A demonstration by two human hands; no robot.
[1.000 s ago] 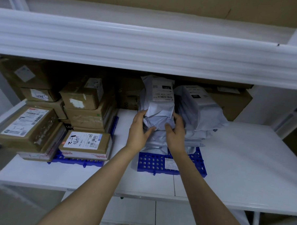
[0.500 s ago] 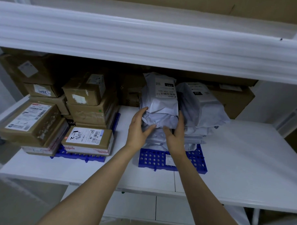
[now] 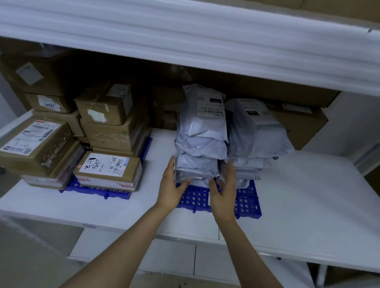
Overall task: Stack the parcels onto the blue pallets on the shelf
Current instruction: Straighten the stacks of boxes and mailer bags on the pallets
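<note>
Flanking the parcel stack's (image 3: 201,142) base, left hand (image 3: 172,186), right hand (image 3: 224,192), fingers spread.

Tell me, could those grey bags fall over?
Maybe. The left stack of grey bags is tall, soft and lumpy, and both hands, left hand and right hand, are only at its bottom, so the top could tip. It also sits at the left edge of the blue pallet, so bags could slide off.
</note>
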